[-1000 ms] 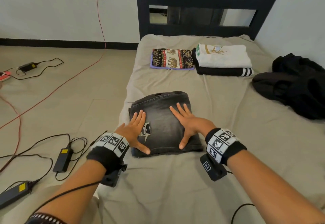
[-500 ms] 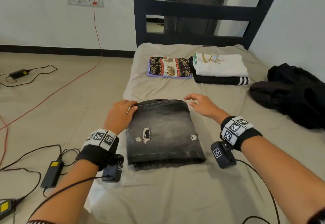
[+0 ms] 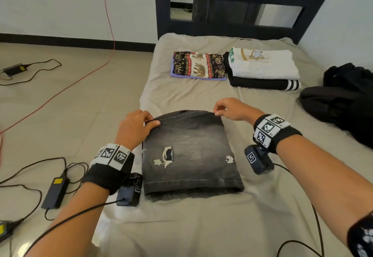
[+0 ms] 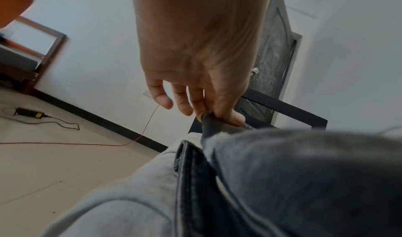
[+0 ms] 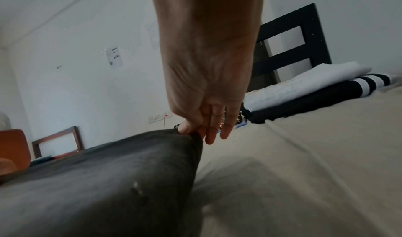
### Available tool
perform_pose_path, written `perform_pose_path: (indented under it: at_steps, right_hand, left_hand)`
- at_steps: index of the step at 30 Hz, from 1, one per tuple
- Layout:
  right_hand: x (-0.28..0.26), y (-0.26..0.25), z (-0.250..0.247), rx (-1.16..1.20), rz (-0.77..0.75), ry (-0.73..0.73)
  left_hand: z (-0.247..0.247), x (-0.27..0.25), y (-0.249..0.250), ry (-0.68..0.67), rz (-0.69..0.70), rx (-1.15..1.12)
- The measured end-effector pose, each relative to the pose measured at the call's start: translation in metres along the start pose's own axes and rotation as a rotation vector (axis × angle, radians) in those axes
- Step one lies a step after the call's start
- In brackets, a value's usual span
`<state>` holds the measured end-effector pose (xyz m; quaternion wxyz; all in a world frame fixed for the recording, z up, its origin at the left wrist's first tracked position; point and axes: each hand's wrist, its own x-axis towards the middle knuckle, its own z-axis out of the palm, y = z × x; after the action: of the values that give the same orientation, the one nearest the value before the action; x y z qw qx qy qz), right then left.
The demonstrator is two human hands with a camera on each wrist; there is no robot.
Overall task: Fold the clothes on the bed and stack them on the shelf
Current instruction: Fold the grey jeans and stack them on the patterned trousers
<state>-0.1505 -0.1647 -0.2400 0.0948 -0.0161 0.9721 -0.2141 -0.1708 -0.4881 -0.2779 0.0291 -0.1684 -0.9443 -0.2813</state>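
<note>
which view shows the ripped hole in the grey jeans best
The head view: the ripped hole faces the camera on top of the folded grey jeans. The right wrist view shows only a faint pale fleck on blurred denim; the left wrist view shows denim but no hole.

No readable words, brand names or numbers appear anywhere. Black-and-white square code markers [image 3: 110, 153] ring both wristbands; a paper sheet [image 5: 114, 57] on the wall carries print too small and blurred to make out.
</note>
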Motion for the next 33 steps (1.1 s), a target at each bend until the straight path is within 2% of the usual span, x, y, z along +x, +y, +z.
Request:
perform_pose_path:
  at_steps: [7,9,12,17,21,22,23,25,26,28,30,33]
  right_hand:
    - [-0.001,0.006,0.021,0.075,0.067,0.174]
    - [-0.001,0.007,0.027,0.101,0.071,0.173]
    - [-0.007,0.013,0.021,0.239,0.077,0.095]
    - [-0.009,0.011,0.030,0.067,0.063,0.228]
    - [-0.039,-0.003,0.025,0.132,0.087,0.228]
    - [-0.056,-0.008,0.022,0.087,0.060,0.250]
    - [-0.078,-0.016,0.019,0.035,0.026,0.271]
    - [-0.125,-0.036,0.018,-0.055,-0.006,0.201]
    - [-0.147,-0.046,0.019,-0.100,0.006,0.123]
    - [-0.182,-0.064,0.026,-0.255,0.071,-0.007]
    - [-0.199,-0.072,0.036,-0.464,0.090,-0.033]
    - [-0.206,-0.076,0.051,-0.652,0.101,0.031]
  left_hand:
    - [-0.003,-0.004,-0.004,-0.030,-0.111,0.038]
    - [-0.002,-0.004,-0.004,-0.037,-0.072,0.026]
    - [-0.009,-0.004,-0.011,-0.104,-0.031,-0.130]
    - [0.000,-0.009,-0.002,-0.057,-0.024,-0.103]
    - [-0.018,-0.028,0.014,0.091,0.110,-0.028]
    - [-0.027,-0.037,0.022,0.066,0.165,-0.030]
    - [-0.038,-0.049,0.032,-0.019,0.217,-0.042]
    - [-0.048,-0.078,0.052,-0.225,0.331,0.078]
    - [-0.048,-0.093,0.059,-0.266,0.412,0.219]
    - [-0.042,-0.114,0.066,-0.253,0.545,0.495]
    - [-0.036,-0.122,0.069,-0.273,0.497,0.664]
    - [-0.034,-0.130,0.073,-0.276,0.348,0.798]
